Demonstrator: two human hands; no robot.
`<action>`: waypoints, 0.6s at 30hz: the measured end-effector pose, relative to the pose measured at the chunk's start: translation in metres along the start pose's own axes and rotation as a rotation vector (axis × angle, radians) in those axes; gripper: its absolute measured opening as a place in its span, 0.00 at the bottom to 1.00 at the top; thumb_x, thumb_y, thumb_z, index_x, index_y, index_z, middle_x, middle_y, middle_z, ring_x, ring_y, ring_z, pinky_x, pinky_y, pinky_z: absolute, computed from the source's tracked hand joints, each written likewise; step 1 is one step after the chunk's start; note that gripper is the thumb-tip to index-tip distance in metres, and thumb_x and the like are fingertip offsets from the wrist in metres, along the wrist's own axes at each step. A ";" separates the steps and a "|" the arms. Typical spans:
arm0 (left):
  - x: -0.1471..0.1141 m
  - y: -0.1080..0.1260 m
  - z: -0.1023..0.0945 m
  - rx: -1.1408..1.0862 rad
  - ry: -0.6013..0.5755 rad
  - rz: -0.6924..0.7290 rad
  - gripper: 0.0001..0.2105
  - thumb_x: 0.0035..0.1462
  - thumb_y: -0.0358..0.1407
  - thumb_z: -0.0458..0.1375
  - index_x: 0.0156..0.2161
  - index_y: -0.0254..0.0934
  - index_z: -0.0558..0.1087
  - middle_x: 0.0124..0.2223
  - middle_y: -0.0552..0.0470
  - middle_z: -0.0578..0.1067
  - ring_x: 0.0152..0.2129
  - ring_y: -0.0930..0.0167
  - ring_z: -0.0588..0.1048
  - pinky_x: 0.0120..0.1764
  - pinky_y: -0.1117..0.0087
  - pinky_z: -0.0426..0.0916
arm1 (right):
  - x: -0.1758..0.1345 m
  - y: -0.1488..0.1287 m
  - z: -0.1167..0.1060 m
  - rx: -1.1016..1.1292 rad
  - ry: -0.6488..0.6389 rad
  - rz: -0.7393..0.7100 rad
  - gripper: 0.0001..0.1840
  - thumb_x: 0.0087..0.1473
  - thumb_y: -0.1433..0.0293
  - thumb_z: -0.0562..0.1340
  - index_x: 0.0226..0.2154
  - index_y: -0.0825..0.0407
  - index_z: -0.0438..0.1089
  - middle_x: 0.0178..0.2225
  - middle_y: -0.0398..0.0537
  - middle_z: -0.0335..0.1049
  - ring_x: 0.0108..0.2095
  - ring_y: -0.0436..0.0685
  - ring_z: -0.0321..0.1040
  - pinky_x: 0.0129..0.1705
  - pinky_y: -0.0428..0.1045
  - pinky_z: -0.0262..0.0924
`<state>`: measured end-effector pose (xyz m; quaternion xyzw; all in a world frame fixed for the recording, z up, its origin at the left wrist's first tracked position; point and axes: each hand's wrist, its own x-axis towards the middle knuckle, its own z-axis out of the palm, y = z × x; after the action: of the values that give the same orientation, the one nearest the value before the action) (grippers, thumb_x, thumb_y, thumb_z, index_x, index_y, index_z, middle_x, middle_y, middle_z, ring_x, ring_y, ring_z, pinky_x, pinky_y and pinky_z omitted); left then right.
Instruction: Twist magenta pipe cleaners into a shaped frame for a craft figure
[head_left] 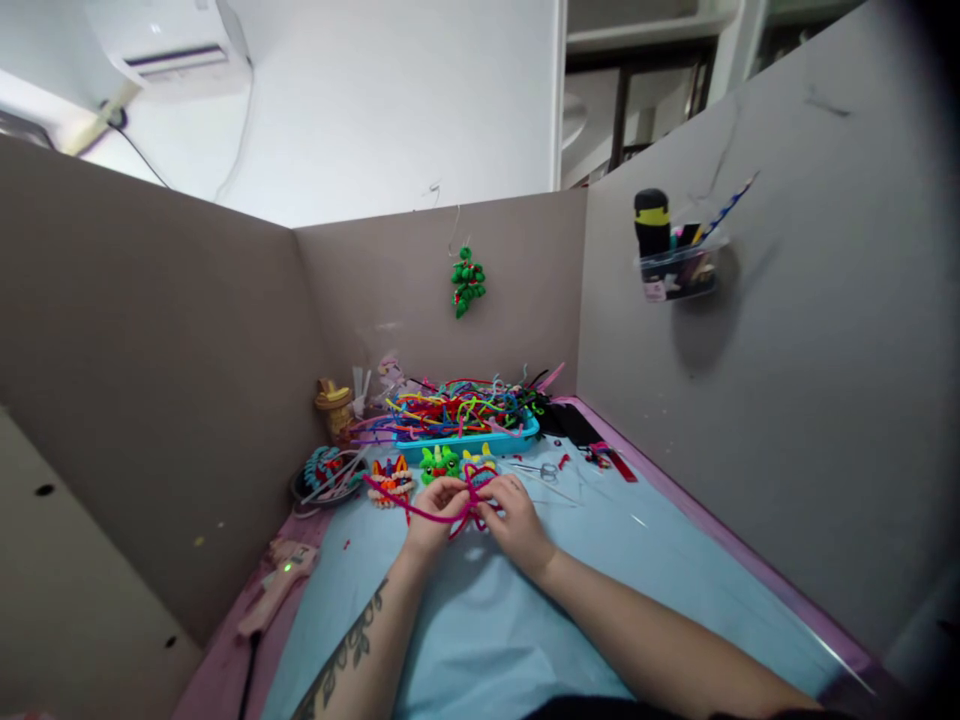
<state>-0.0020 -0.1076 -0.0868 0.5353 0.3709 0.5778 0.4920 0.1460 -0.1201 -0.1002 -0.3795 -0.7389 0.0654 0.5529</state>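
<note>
Nearest to us, two bare forearms reach in over a blue sheet (495, 630) spread on the table, the left one marked with a leafy tattoo, while a pale glue gun (276, 592) with a small green light lies off to the left. Past the wrists we find the left hand (433, 515) and the right hand (517, 520) close together, with a magenta pipe cleaner (472, 495) between them, bent into several open loops. The left thumb and fingers are closed on it in a pinch, and a long loose end runs out leftward past that hand; the right thumb and forefinger are drawn together on the looped part from the other side. The fingertips are small and partly covered by the loops, so we cannot tell exactly which strand each one grips. Just beyond the hands we see an orange-and-white piece (390, 482), a green figure (440, 463) and a yellow-and-blue piece (478, 460), with scissors (544, 470) to their right. Farther back stands a blue tray (465, 443) heaped with many-coloured pipe cleaners (465, 408), and behind it a green ornament (468, 283) hangs against the grey partition (390, 290).
</note>
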 end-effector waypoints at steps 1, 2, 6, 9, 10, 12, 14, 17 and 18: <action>-0.001 0.000 0.000 0.004 -0.012 0.005 0.09 0.42 0.35 0.64 0.30 0.34 0.72 0.27 0.54 0.74 0.24 0.75 0.71 0.31 0.74 0.65 | 0.000 0.000 0.000 0.013 0.004 0.005 0.03 0.51 0.71 0.58 0.28 0.50 0.68 0.28 0.46 0.67 0.34 0.56 0.60 0.38 0.52 0.56; -0.001 0.000 0.000 0.012 -0.028 0.011 0.09 0.43 0.35 0.63 0.31 0.34 0.72 0.27 0.54 0.74 0.25 0.75 0.71 0.31 0.74 0.65 | -0.001 0.001 0.001 0.027 0.010 0.009 0.04 0.52 0.71 0.58 0.27 0.50 0.67 0.28 0.46 0.67 0.33 0.56 0.60 0.38 0.52 0.55; -0.002 0.000 0.000 0.062 -0.070 0.050 0.08 0.43 0.35 0.63 0.30 0.33 0.72 0.27 0.54 0.74 0.25 0.74 0.72 0.32 0.73 0.66 | -0.003 0.003 0.004 0.107 0.043 0.045 0.08 0.54 0.70 0.56 0.25 0.51 0.66 0.26 0.45 0.65 0.32 0.55 0.60 0.36 0.50 0.55; -0.002 0.000 0.002 0.083 -0.061 0.069 0.08 0.43 0.35 0.63 0.28 0.33 0.72 0.25 0.54 0.74 0.24 0.74 0.71 0.32 0.73 0.66 | -0.004 0.001 0.005 0.185 0.075 0.114 0.08 0.53 0.70 0.56 0.24 0.51 0.65 0.26 0.45 0.63 0.32 0.54 0.60 0.35 0.49 0.56; -0.003 0.001 0.003 0.090 -0.050 0.072 0.08 0.42 0.35 0.63 0.28 0.33 0.72 0.25 0.54 0.74 0.24 0.74 0.71 0.31 0.73 0.65 | -0.003 0.000 0.006 0.213 0.085 0.140 0.07 0.52 0.70 0.57 0.24 0.51 0.65 0.26 0.45 0.63 0.31 0.54 0.60 0.34 0.48 0.56; -0.004 0.002 0.005 0.115 -0.030 0.080 0.07 0.42 0.34 0.63 0.28 0.33 0.72 0.24 0.54 0.73 0.22 0.74 0.71 0.29 0.74 0.65 | -0.002 -0.004 0.005 0.266 0.103 0.200 0.08 0.51 0.70 0.57 0.22 0.51 0.64 0.25 0.44 0.62 0.30 0.53 0.60 0.33 0.47 0.56; -0.005 0.003 0.005 0.154 -0.030 0.091 0.07 0.43 0.34 0.62 0.28 0.33 0.72 0.23 0.54 0.73 0.21 0.74 0.70 0.28 0.74 0.65 | 0.001 -0.007 0.005 0.308 0.115 0.261 0.09 0.49 0.69 0.58 0.20 0.52 0.63 0.25 0.43 0.61 0.29 0.53 0.60 0.34 0.47 0.56; -0.006 0.002 0.004 0.212 -0.060 0.114 0.06 0.45 0.35 0.61 0.28 0.33 0.72 0.25 0.53 0.73 0.22 0.74 0.70 0.28 0.74 0.65 | 0.002 -0.007 0.004 0.359 0.114 0.339 0.10 0.48 0.68 0.59 0.19 0.52 0.63 0.24 0.42 0.60 0.29 0.53 0.59 0.34 0.47 0.55; -0.006 0.000 0.004 0.229 -0.069 0.122 0.06 0.45 0.35 0.61 0.29 0.33 0.72 0.26 0.52 0.73 0.23 0.74 0.71 0.29 0.74 0.65 | 0.002 -0.005 0.005 0.373 0.110 0.359 0.10 0.47 0.67 0.60 0.19 0.52 0.64 0.24 0.42 0.60 0.29 0.53 0.59 0.34 0.47 0.55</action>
<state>0.0011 -0.1139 -0.0876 0.6291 0.3839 0.5417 0.4043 0.1389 -0.1211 -0.0978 -0.3989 -0.6037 0.2769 0.6323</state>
